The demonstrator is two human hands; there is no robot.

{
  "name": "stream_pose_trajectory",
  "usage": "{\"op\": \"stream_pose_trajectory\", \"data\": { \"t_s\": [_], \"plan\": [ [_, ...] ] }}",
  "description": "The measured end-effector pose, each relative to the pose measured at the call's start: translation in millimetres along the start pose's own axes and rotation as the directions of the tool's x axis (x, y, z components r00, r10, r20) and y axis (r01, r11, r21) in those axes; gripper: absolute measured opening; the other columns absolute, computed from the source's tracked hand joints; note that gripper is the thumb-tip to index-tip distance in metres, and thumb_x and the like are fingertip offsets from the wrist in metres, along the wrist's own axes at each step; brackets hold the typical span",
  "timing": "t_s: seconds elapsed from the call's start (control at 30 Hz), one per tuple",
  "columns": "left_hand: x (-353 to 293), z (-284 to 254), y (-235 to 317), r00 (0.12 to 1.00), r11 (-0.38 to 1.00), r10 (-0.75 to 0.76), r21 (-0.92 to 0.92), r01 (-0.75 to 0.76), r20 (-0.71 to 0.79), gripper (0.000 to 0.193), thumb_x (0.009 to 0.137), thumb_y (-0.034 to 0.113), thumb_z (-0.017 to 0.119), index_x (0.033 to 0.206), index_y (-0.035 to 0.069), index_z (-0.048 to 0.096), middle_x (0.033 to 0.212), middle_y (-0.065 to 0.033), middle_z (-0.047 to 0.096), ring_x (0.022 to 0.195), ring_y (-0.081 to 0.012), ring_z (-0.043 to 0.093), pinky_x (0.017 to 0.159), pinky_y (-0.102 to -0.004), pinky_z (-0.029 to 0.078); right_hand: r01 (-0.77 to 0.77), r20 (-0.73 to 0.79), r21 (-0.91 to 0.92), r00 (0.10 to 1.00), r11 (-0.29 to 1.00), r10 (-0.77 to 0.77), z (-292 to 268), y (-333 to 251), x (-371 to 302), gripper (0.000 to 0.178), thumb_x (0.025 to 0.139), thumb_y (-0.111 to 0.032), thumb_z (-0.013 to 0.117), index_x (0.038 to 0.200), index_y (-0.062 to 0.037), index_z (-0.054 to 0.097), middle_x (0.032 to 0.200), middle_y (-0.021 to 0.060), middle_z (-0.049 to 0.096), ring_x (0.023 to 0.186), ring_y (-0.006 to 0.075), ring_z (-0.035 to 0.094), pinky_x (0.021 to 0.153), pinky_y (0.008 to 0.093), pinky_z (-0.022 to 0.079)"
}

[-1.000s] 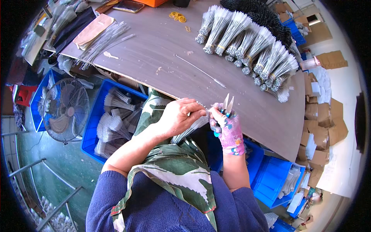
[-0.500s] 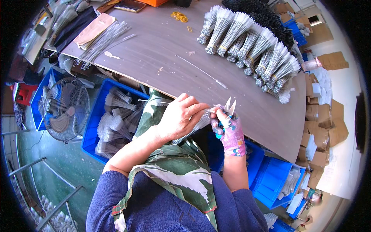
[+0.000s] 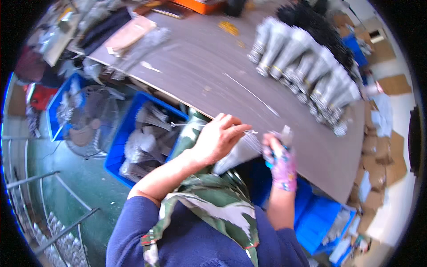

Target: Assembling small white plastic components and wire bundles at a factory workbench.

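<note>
My bare left hand is closed on a thin wire brush; its looped end sticks out to the left, its other end just past my fingertips. My right hand, in a pink patterned glove, is closed round small scissors with the blades pointing up. That hand is blurred and stands apart from the brush. A bundle of white-bristled brushes lies below my hands, over my lap. Beyond them, a single wire brush lies on the table.
Bundled brushes stand in rows at the far right, with black bristly ones behind. Yellow rubber bands lie at the back. A blue crate of brushes and a fan are at left; another blue crate is at lower right.
My right hand with the scissors has drawn away to the right from the brush end and my left hand. The whole view has shifted and blurred.
</note>
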State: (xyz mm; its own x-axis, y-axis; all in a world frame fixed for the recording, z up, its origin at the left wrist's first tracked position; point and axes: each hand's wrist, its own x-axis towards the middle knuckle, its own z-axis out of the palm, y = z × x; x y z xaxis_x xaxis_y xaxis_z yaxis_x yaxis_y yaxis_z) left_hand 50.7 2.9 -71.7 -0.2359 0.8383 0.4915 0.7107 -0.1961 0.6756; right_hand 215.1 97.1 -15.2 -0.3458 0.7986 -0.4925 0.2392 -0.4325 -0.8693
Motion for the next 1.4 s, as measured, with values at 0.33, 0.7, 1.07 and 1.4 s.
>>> {"op": "stream_pose_trajectory", "data": {
  "t_s": [0.33,0.7,1.07,1.4],
  "plan": [
    [73.1,-118.5,-213.5,0.921,0.753,-0.181,0.554,0.355,-0.344,0.015,0.079,0.016,0.057,0.091,0.015,0.065,0.087,-0.0087,0.057,0.086,-0.0291,0.056,0.074,-0.0384,0.047,0.436,-0.023,-0.771,0.709,0.464,-0.705,-86.8,79.7,123.0,0.028,0.082,-0.008,0.061,0.109,-0.0030,0.060,0.101,0.0107,0.058,0.092,0.0241,0.057,0.082,0.0331,0.046],
    [85.2,-107.4,-204.1,0.932,0.742,-0.042,0.614,0.271,-0.361,0.034,0.079,0.018,0.063,0.111,0.012,0.056,0.102,-0.0086,0.057,0.093,-0.0294,0.054,0.082,-0.0409,0.043,0.428,0.090,-0.855,0.678,0.292,-0.730,-51.6,52.9,135.4,0.031,0.072,-0.006,0.064,0.103,-0.0099,0.061,0.097,0.0140,0.057,0.087,0.0327,0.058,0.075,0.0392,0.048],
    [-85.4,15.5,-28.4,0.673,0.732,-0.446,-0.192,0.654,0.591,0.073,0.075,0.035,0.071,0.130,-0.001,0.038,0.117,-0.0196,0.053,0.107,-0.0283,0.055,0.093,-0.0355,0.044,0.441,-0.125,-0.449,0.830,0.777,-0.543,-68.6,68.1,100.5,0.015,0.089,-0.013,0.056,0.098,-0.0025,0.062,0.081,0.0047,0.061,0.067,0.0109,0.056,0.061,0.0244,0.046],
    [-81.9,100.9,9.3,0.702,0.657,-0.639,-0.253,0.710,0.314,0.096,0.058,0.032,0.081,0.131,0.001,0.028,0.108,-0.0220,0.058,0.102,-0.0343,0.058,0.087,-0.0391,0.046,0.197,0.129,0.021,0.972,0.980,-0.198,-28.7,111.1,-7.1,0.019,0.094,-0.012,0.047,0.108,-0.0012,0.055,0.076,0.0003,0.055,0.058,0.0079,0.050,0.053,0.0231,0.041]
  ]
}}
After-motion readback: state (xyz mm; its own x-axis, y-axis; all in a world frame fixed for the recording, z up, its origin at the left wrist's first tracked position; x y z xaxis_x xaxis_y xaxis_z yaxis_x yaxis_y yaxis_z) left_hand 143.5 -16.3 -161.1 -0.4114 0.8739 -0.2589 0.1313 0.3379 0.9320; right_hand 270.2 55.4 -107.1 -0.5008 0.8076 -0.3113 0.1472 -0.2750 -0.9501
